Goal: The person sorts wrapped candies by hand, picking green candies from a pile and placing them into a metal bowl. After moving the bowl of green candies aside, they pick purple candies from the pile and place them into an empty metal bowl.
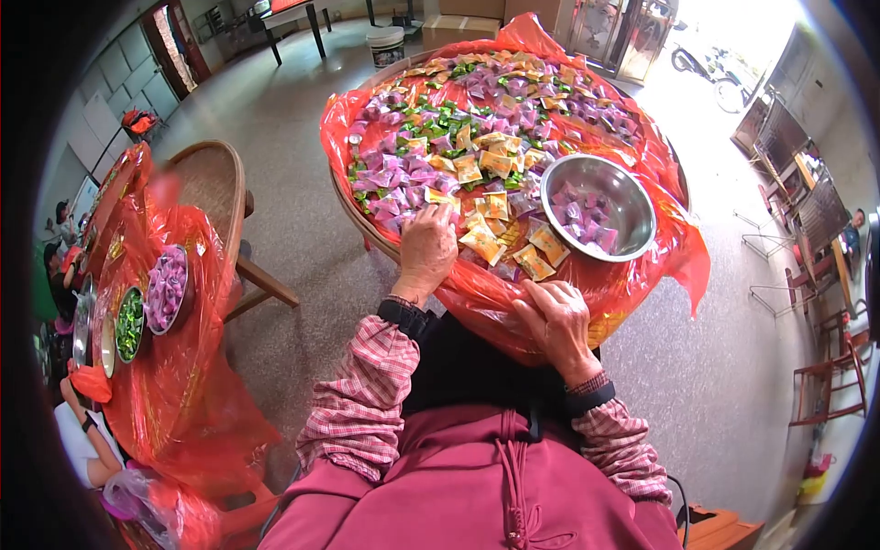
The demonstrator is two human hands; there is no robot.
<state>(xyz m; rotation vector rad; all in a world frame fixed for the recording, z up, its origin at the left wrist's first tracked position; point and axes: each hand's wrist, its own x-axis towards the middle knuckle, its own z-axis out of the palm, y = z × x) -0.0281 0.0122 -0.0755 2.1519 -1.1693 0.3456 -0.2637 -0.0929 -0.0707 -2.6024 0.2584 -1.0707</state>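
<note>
So the two hands were apart, both at the near edge of the big round counter. The left hand had its fingers curled down by a yellow packet, but I couldn't tell if it was actually pinching anything. The right hand was on the red plastic sheet, fingertips just short of a couple more yellow packets; can't say whether it gripped the plastic or just leaned there. IMO this spot called for a light touch: fingertips only, one colour at a time, and no tugging on the sheet, since it was bunched up at the edge and a pull could've dragged packets along with it. The metal bowl sat upright past the right hand, with purple packets inside, close enough for a short reach. Further out were mixed heaps of purple, green and yellow, pretty jumbled, so picking from the top seemed smarter than digging. Off to the left, another plastic-covered counter held a bowl of green packets.
</note>
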